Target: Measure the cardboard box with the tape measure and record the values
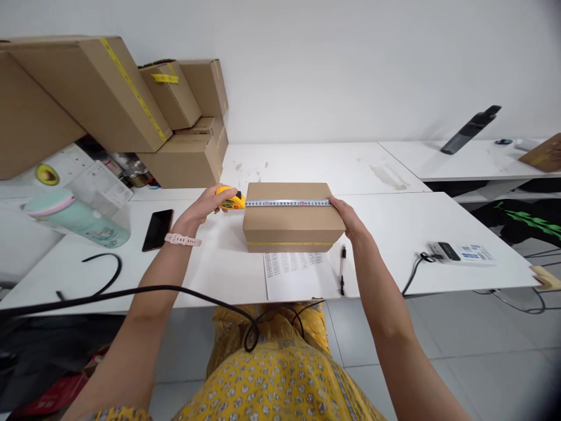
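A closed cardboard box (289,219) stands on the white table in front of me. Across its top runs the pulled-out blade of a yellow tape measure (232,199), from the left edge to the right edge. My left hand (208,203) is wrapped around the tape measure's case, just off the box's left side. At the right edge, my right hand (346,215) grips the box's corner, its fingers partly hidden, with the blade's end by its fingertips. A printed sheet (293,280) lies partly under the box, and a pen (342,269) lies at the sheet's right.
Cardboard boxes (184,155) are stacked at the back left. A mint bottle (79,219) and a black phone (158,230) lie to the left. A black cable (175,287) crosses the front edge. On the right are a small white device (449,251) and a dark bottle (468,131).
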Demonstrator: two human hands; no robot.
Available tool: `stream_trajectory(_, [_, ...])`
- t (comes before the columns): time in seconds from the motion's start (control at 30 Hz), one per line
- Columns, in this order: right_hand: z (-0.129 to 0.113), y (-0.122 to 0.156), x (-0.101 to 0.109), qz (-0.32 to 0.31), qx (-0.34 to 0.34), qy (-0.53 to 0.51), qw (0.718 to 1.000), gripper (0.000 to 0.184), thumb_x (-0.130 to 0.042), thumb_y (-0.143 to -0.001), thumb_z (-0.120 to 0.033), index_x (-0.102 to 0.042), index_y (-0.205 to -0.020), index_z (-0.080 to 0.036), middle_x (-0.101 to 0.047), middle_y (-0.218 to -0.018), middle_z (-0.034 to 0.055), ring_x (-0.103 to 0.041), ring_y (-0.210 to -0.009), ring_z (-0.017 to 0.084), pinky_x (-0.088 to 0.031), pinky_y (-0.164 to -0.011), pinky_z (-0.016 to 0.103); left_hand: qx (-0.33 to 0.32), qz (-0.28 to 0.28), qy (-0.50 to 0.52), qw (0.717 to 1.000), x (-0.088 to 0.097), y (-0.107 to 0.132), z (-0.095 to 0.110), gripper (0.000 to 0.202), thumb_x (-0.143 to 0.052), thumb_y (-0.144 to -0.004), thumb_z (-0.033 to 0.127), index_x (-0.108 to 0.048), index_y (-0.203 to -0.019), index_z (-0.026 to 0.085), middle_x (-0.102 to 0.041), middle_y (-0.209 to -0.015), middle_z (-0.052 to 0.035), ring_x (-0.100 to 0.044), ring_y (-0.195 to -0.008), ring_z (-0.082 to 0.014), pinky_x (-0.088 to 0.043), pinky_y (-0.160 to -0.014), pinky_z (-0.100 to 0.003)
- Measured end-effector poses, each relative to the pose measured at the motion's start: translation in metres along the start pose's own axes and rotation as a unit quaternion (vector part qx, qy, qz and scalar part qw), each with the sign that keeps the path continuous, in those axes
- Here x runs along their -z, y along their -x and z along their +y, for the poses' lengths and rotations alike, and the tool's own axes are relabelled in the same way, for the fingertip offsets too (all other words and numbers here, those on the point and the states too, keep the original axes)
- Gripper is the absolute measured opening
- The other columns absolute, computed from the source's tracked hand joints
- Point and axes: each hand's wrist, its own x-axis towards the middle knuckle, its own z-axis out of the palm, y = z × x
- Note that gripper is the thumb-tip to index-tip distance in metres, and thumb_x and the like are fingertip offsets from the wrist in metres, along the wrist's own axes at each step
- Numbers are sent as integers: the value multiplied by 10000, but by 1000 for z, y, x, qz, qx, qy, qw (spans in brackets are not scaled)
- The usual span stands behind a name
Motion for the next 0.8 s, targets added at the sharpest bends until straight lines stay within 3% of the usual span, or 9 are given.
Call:
stream_trajectory(0.3, [-8, 3, -3, 20, -67, -55, 996, 526, -693, -758, -648, -695, -1049, -210, -727, -1130, 86, -669, -932, 238, -527, -688, 303, 11, 1, 2, 1000, -3, -6, -9, 478, -604, -786, 644, -665, -855, 175, -685, -785, -45, -522, -552, -121, -306, -474, -230])
stream_trajectory(0.43, [-13, 7, -3, 77, -36, -17, 996, 445, -750, -735, -612, -691, -801, -176, -716, -872, 69, -620, -766, 189, -468, -637, 291, -7, 26, -10, 1000, -4, 2, 0, 485, -632, -777, 621, -682, -934, 165, -714, -861, -63, -551, -600, -128, -344, -511, -233])
stream_trajectory(0.53, [-19, 10, 6, 130, 33, 25, 991, 439, -770, -723, -580, -607, -627, -184, -604, -658, 17, -518, -647, 143, -406, -607, 288, -28, 13, -26, 999, -4, 28, 13, 548, -699, -766, 574, -678, -1139, 174, -728, -946, -78, -616, -705, -160, -385, -557, -240])
stream_trajectory(0.6, [-28, 11, 14, 148, 88, 19, 985, 432, -743, -747, -582, -592, -631, -195, -565, -630, -2, -480, -630, 133, -397, -621, 291, -29, -59, -18, 998, -10, 58, 17, 610, -748, -758, 515, -638, -1272, 205, -728, -1013, -85, -647, -762, -181, -426, -578, -249])
stream_trajectory(0.67, [-41, 10, 17, 149, 145, 9, 978, 409, -688, -796, -586, -605, -685, -202, -588, -674, 3, -496, -660, 140, -415, -668, 299, -5, -189, 39, 981, -29, 95, 16, 591, -770, -761, 457, -633, -1293, 239, -717, -1079, -98, -672, -767, -190, -474, -574, -265])
stream_trajectory(0.73, [-57, 5, 11, 113, 194, 33, 974, 378, -629, -849, -565, -629, -742, -203, -638, -753, 26, -548, -733, 161, -437, -742, 312, 64, -318, 152, 934, -62, 131, 10, 606, -788, -750, 434, -609, -1303, 266, -699, -1079, -103, -707, -783, -222, -529, -565, -296])
stream_trajectory(0.77, [-65, 0, 4, 78, 213, 64, 972, 364, -603, -871, -545, -643, -761, -200, -664, -801, 41, -573, -780, 175, -443, -779, 319, 100, -368, 223, 897, -83, 145, 8, 659, -824, -711, 412, -584, -1310, 276, -684, -1096, -100, -719, -804, -233, -560, -596, -318])
stream_trajectory(0.8, [-72, -7, -4, 38, 226, 103, 968, 353, -577, -889, -522, -655, -774, -197, -685, -853, 57, -589, -827, 190, -446, -811, 326, 123, -378, 292, 870, -104, 156, 8, 666, -842, -691, 412, -572, -1285, 273, -670, -1116, -97, -726, -803, -231, -571, -609, -321])
